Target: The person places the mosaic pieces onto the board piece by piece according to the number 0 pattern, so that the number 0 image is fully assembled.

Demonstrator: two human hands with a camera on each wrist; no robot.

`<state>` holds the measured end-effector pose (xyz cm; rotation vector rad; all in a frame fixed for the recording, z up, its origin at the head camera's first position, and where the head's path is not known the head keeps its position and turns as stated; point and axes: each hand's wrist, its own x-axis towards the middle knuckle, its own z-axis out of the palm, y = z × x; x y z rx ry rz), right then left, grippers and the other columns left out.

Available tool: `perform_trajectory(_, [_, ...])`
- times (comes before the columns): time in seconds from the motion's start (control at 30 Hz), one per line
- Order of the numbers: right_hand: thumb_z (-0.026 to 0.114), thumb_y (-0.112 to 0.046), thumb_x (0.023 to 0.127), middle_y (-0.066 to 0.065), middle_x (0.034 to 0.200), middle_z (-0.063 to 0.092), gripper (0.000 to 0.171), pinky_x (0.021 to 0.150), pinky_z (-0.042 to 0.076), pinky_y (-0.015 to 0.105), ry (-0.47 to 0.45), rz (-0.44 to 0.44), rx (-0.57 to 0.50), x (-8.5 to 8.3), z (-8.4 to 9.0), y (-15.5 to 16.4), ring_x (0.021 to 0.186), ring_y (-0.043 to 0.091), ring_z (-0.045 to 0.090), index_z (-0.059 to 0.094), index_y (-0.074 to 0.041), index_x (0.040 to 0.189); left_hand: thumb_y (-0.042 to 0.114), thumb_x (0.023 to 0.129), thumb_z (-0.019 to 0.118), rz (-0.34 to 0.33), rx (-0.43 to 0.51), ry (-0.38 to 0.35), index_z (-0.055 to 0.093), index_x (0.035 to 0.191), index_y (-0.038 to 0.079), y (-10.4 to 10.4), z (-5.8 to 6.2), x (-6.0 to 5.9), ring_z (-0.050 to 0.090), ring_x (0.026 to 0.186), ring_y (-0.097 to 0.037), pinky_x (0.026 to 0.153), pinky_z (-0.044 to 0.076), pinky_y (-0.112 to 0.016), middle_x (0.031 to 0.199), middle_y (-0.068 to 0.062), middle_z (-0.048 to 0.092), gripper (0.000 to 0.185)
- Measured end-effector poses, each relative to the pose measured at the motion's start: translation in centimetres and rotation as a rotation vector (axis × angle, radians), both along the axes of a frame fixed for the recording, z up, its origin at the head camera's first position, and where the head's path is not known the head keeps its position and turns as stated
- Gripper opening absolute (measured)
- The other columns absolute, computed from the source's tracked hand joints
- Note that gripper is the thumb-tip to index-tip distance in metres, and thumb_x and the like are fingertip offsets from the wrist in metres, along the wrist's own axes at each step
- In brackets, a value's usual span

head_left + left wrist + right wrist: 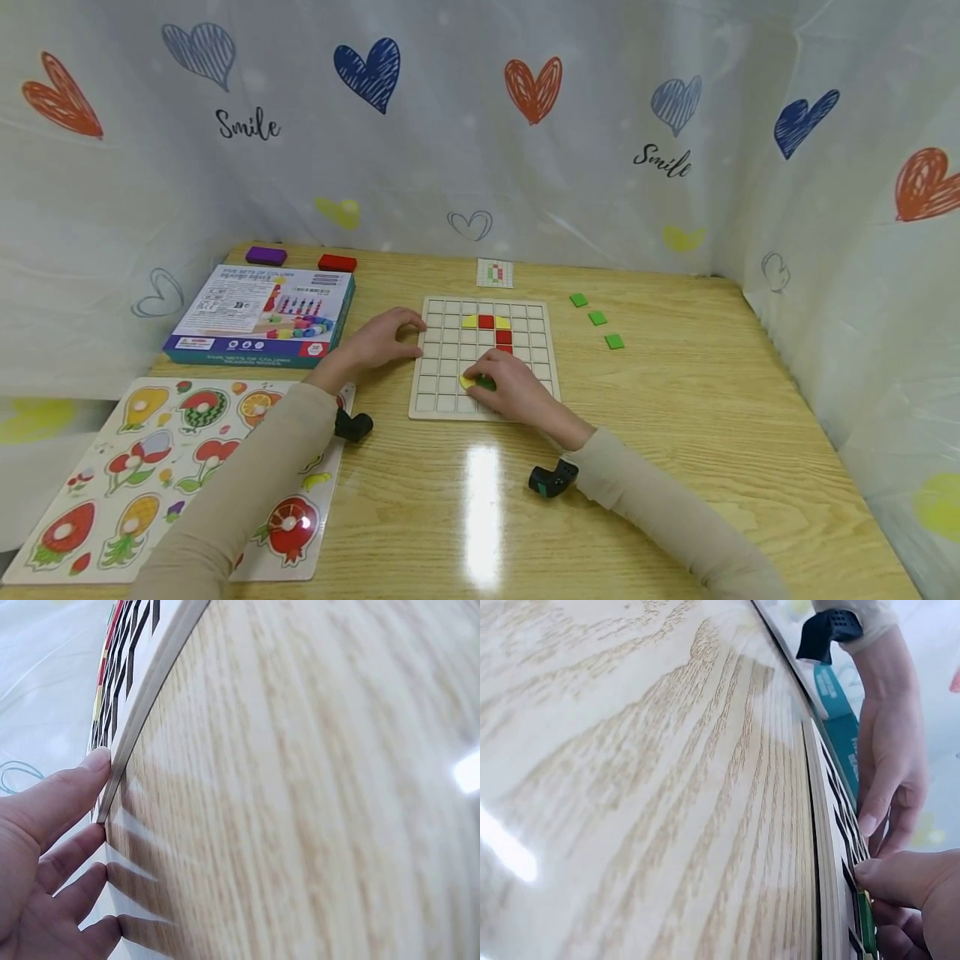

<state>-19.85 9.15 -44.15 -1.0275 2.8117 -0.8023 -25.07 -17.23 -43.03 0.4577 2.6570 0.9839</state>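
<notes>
head view: right hand (517,390) pinches green tile (486,383) on grid board (544,350), left hand (386,336) spread against its edge.

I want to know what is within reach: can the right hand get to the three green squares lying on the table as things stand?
Probably yes. The three green squares lie loose on bare table, right of the grid board, with nothing between. But the right hand is pinching a green piece on the board.

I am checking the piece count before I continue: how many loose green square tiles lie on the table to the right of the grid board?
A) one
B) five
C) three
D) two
C: three green square tiles lie in a slanted row on the wooden table, apart from the grid board, right of it.
</notes>
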Motion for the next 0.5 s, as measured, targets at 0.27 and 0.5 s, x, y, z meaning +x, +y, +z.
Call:
perform_trajectory(0.27, [0.070, -0.024, 0.092, -0.001, 0.104, 0.063, 0.024, 0.074, 0.047, 0.029, -0.042, -0.057, -0.099, -0.1, 0.0, 1.1, 0.085, 0.013, 0.054, 0.073, -0.010, 0.111, 0.020, 0.091, 0.071, -0.012, -0.002, 0.016, 0.059, 0.128, 0.006, -0.1, 0.0, 0.0, 0.033, 0.140, -0.034, 0.116, 0.023, -0.051, 0.145, -0.015, 0.045, 0.042])
perform_trajectory(0.5, [0.066, -0.022, 0.095, 0.006, 0.110, 0.063, 0.028, 0.079, 0.053, 0.034, -0.111, -0.284, -0.241, -1.2, 0.0, 6.0, 0.093, 0.019, 0.059, 0.069, -0.006, 0.118, 0.021, 0.091, 0.071, -0.007, 0.001, 0.008, 0.059, 0.129, 0.006, 0.1, 0.3, 0.1, 0.032, 0.140, -0.034, 0.117, 0.022, -0.051, 0.146, -0.015, 0.044, 0.042])
